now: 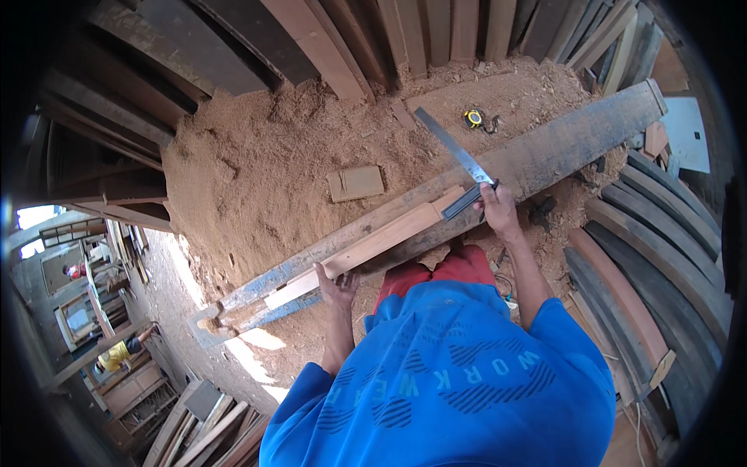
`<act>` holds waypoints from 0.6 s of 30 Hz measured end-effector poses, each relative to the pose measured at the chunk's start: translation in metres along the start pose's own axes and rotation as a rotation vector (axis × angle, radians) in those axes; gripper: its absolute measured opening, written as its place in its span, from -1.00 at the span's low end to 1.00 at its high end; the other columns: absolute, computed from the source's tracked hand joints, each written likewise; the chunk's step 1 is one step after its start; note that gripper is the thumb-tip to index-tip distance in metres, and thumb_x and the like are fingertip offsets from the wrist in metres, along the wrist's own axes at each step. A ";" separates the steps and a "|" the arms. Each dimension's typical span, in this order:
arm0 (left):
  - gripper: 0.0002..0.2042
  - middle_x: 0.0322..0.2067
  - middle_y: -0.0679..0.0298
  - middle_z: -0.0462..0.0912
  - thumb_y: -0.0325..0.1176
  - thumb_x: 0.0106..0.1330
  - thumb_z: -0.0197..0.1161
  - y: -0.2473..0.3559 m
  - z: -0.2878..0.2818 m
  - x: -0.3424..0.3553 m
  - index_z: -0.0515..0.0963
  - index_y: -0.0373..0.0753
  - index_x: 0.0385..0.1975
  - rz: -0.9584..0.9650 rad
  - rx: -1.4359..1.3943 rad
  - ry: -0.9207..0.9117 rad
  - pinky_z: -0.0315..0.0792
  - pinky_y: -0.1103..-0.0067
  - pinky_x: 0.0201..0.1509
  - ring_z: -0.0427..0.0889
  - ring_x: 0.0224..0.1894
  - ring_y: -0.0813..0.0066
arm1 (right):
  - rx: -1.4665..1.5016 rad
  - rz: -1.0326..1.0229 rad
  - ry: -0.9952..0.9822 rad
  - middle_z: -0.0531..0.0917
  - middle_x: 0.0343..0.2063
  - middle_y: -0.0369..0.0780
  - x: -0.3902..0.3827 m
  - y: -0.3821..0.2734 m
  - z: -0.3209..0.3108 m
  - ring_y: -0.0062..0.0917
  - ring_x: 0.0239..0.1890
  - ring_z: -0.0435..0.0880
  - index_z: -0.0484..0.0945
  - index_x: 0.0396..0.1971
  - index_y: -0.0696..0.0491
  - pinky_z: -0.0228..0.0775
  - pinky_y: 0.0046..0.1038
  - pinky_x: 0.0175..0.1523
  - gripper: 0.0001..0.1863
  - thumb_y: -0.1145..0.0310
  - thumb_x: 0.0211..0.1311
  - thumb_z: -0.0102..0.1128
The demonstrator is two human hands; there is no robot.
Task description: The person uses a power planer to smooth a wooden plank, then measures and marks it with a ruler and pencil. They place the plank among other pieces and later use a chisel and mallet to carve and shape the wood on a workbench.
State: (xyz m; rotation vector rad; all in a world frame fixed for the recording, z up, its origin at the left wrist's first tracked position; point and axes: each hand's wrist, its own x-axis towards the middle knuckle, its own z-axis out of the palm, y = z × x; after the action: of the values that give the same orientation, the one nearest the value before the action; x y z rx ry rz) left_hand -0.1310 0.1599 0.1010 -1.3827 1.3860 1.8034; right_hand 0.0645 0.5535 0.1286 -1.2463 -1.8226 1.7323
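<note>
A long, pale piece of wood (373,241) lies slantwise along a worn, dusty beam (568,152). My left hand (337,288) grips the near edge of this piece toward its left end, thumb on top and the other fingers partly hidden below. In my right hand (498,208) is a try square (455,146), with its metal blade pointing up and left. The square's dark stock (461,204) is at the right end of the pale wood; whether they touch, I cannot tell.
Sawdust covers the ground beyond the beam, with a flat wooden block (355,184) and a yellow tape measure (473,119) on it. Boards (319,47) lean along the far side. Curved timbers (654,257) are stacked at right. A person in yellow (117,356) is far left.
</note>
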 end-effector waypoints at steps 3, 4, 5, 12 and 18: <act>-0.21 0.26 0.01 0.33 0.11 0.27 0.37 0.000 0.010 0.030 0.21 -0.20 0.36 0.196 -0.081 0.029 0.35 -0.07 0.34 0.40 0.27 -0.08 | 0.049 -0.009 0.009 0.55 -0.61 -0.32 0.024 -0.016 -0.011 -0.64 -0.58 0.60 0.52 -0.42 0.20 0.38 -0.52 -0.50 -0.65 0.27 0.54 -0.01; -0.39 0.20 0.04 0.43 -0.09 0.31 0.34 0.001 0.003 0.029 0.32 -0.22 0.27 0.163 -0.133 0.040 0.39 -0.06 0.32 0.46 0.23 0.01 | 0.067 -0.022 0.011 0.54 -0.61 -0.33 0.030 -0.020 -0.011 -0.65 -0.58 0.58 0.52 -0.41 0.19 0.38 -0.53 -0.49 -0.66 0.26 0.54 -0.01; -0.40 0.20 0.06 0.44 -0.12 0.30 0.32 -0.007 -0.012 0.039 0.31 -0.22 0.28 0.188 -0.199 -0.016 0.38 -0.04 0.34 0.46 0.24 0.04 | 0.094 -0.007 0.013 0.54 -0.61 -0.34 0.034 -0.024 -0.008 -0.66 -0.59 0.57 0.52 -0.40 0.18 0.37 -0.54 -0.49 -0.66 0.26 0.54 -0.01; -0.42 0.20 0.17 0.53 -0.39 0.18 0.32 -0.064 -0.071 0.016 0.37 -0.22 0.26 0.208 -0.468 -0.225 0.38 0.15 0.40 0.47 0.28 0.19 | 0.013 0.095 -0.017 0.52 -0.61 -0.36 0.029 -0.038 0.007 -0.70 -0.59 0.50 0.53 -0.37 0.15 0.32 -0.57 -0.49 -0.68 0.24 0.53 0.00; -0.43 0.13 0.21 0.58 -0.45 0.16 0.37 0.012 -0.027 0.028 0.40 -0.23 0.22 0.384 -0.316 -0.487 0.46 0.23 0.31 0.58 0.17 0.26 | 0.114 0.077 0.018 0.48 -0.61 -0.38 0.038 -0.022 -0.010 -0.71 -0.60 0.44 0.48 -0.42 0.07 0.27 -0.55 -0.49 -0.69 0.21 0.54 0.00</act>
State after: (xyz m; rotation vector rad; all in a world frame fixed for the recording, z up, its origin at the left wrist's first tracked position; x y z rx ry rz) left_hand -0.1398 0.1254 0.0817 -0.7476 1.1886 2.4875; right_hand 0.0429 0.5913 0.1386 -1.2977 -1.6606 1.8321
